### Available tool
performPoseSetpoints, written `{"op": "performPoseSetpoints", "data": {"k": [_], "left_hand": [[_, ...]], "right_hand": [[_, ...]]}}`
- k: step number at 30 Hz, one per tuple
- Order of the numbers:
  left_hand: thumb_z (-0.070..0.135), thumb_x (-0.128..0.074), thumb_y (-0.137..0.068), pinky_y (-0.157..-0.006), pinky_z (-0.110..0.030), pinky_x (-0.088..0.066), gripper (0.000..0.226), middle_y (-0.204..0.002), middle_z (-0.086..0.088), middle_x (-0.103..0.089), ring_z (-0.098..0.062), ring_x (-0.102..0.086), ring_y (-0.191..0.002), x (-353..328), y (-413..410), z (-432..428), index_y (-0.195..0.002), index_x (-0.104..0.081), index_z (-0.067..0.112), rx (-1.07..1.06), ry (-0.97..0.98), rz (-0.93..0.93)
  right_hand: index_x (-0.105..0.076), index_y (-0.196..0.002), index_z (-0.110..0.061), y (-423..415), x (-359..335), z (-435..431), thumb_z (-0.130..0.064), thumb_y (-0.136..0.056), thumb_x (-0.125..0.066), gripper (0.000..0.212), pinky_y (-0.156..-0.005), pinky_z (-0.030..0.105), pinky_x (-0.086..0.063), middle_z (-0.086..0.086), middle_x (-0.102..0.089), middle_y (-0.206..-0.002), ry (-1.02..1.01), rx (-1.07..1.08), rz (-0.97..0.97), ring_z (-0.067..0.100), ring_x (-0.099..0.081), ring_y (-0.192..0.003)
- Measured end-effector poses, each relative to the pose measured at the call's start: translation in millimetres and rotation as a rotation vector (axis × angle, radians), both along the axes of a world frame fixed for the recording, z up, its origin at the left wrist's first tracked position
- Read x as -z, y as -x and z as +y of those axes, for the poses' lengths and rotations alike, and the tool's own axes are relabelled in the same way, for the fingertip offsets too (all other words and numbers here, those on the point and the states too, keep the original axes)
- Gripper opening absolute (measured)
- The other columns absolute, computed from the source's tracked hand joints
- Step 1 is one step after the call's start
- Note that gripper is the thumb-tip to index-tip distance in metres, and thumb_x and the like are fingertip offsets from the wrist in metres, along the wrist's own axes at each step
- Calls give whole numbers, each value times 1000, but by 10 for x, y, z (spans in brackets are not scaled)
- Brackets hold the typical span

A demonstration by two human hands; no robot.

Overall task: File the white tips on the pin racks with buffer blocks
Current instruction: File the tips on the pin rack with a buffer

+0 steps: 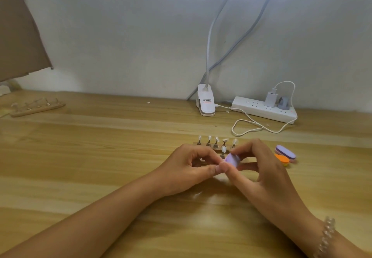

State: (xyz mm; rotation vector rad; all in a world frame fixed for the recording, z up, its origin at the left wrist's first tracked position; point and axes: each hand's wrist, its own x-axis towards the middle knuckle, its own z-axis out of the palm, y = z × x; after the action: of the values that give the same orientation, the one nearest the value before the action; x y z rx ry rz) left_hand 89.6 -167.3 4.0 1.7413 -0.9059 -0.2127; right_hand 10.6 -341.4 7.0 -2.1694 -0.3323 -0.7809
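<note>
A wooden pin rack [215,144] with several white tips stands mid-table, just behind my hands. My left hand [189,167] pinches a pin with a white tip [223,149] lifted in front of the rack. My right hand [259,169] grips a purple buffer block [231,160] between thumb and fingers, held against the tip's lower part. A second wooden pin rack [37,107] lies at the far left of the table.
Two spare buffer blocks, purple [285,152] and orange [282,159], lie right of my hands. A clip lamp base [206,102], a white power strip [263,109] with a charger and a looping cable [247,128] sit by the wall.
</note>
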Motion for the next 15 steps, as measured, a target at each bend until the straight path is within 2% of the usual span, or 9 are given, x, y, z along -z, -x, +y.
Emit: {"op": "performPoseSetpoints", "data": {"k": [3, 6, 9, 11, 13, 15], "left_hand": [[-2, -65, -91, -74, -21, -50, 18, -88, 6, -71, 0, -64, -80, 3, -9, 9, -95, -73, 14, 11, -7, -14], [5, -67, -92, -71, -21, -48, 8, -89, 0, -72, -1, -62, -77, 9, -14, 10, -96, -74, 5, -2, 15, -3], [5, -67, -92, -65, -7, -41, 7, -82, 14, -69, 10, -58, -69, 7, -7, 10, -94, -73, 7, -4, 17, -28], [1, -66, -92, -68, -11, -45, 11, -82, 14, -69, 8, -60, -73, 5, -6, 13, -95, -73, 8, -8, 16, -24], [-2, -64, -92, -75, -20, -49, 14, -87, 6, -70, 0, -63, -81, 10, -12, 14, -97, -73, 8, -6, 11, -23], [1, -66, -91, -75, -24, -50, 10, -89, -2, -71, -4, -64, -82, 14, -16, 12, -98, -73, 5, -6, 12, -25]], "right_hand": [[-60, -96, -14, 12, 35, 50, -41, -81, -76, 35, -70, 23, -56, -5, -60, -93, 108, -67, -53, 13, -64, -87], [-61, -95, -15, -7, -1, -7, -42, -77, -73, 35, -72, 20, -56, -2, -62, -93, -47, 11, -3, 12, -63, -90], [-60, -95, -15, -17, -19, -64, -34, -75, -76, 33, -75, 24, -57, -2, -64, -94, -150, 77, -38, 13, -65, -92], [-59, -95, -16, -3, 0, -11, -31, -80, -79, 30, -75, 29, -57, -5, -63, -96, -39, 13, -79, 14, -65, -92], [-59, -94, -16, 7, 31, 29, -37, -81, -76, 30, -75, 27, -56, -7, -61, -96, 86, -58, -98, 13, -64, -92], [-59, -94, -16, -3, 19, 4, -44, -81, -74, 34, -74, 33, -57, -7, -61, -94, 69, -7, -55, 13, -63, -90]]}}
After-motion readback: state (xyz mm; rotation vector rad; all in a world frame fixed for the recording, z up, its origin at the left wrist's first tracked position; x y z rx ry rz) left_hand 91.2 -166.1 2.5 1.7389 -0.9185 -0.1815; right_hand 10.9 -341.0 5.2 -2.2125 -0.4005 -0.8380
